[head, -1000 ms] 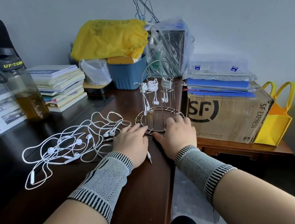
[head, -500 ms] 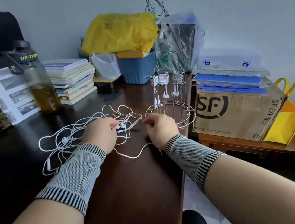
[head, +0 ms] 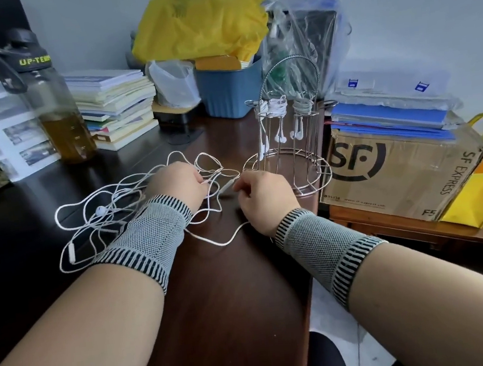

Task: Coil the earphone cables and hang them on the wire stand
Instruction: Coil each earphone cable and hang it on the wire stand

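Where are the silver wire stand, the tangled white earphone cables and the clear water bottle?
Silver wire stand [head: 321,170]: head view, base ring.
Tangled white earphone cables [head: 101,211]: head view, loose earbud.
Clear water bottle [head: 57,113]: head view, body.

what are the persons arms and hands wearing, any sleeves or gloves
No gloves: the left hand and right hand are bare, and so are the forearms. Each wrist wears a knitted elastic wrist band, grey mesh in the middle with black-and-white ribbed stripes at both edges: one on the left wrist, one on the right wrist. No rings or watch show.
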Demonstrator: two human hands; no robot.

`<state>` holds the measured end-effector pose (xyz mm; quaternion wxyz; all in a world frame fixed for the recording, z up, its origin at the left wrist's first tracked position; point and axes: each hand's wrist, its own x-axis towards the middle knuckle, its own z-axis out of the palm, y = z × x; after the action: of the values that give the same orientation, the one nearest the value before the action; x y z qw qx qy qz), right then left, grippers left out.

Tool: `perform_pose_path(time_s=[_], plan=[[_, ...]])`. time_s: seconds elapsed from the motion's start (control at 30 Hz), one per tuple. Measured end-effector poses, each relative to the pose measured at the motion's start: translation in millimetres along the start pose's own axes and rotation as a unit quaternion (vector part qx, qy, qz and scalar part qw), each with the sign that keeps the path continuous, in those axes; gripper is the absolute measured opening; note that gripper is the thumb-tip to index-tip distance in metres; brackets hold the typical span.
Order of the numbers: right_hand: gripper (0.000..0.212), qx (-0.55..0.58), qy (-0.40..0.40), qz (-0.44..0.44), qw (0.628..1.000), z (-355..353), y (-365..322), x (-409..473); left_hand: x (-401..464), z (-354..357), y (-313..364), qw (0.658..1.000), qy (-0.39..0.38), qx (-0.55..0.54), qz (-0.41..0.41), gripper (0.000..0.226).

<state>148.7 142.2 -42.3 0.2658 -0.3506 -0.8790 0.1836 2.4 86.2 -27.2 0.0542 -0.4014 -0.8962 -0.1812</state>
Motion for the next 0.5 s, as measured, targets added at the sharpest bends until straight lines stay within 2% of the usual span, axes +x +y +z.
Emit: perform_pose_path(time_s=[0.13, 0.27, 0.33, 0.5], plan=[[0.019, 0.01, 0.001, 0.007, 1.0, -4, -2, -3, -5, -2, 1, 1.0, 0.002, -0.01, 0.014, 0.014], [0.019, 0.041, 0.01, 0.022, 0.999, -9, -4, -5, -6, -27, -1, 0.994, 0.058, -0.087, -0.003, 0.019], [0.018, 0.058, 0.022, 0.029, 0.998, -10, -5, -6, -6, -46, 2, 0.99, 0.061, -0.126, 0.002, 0.019], [0.015, 0.172, 0.09, 0.05, 0.98, -32, -15, -7, -5, -106, 21, 0.984, 0.051, -0.143, 0.092, 0.016]])
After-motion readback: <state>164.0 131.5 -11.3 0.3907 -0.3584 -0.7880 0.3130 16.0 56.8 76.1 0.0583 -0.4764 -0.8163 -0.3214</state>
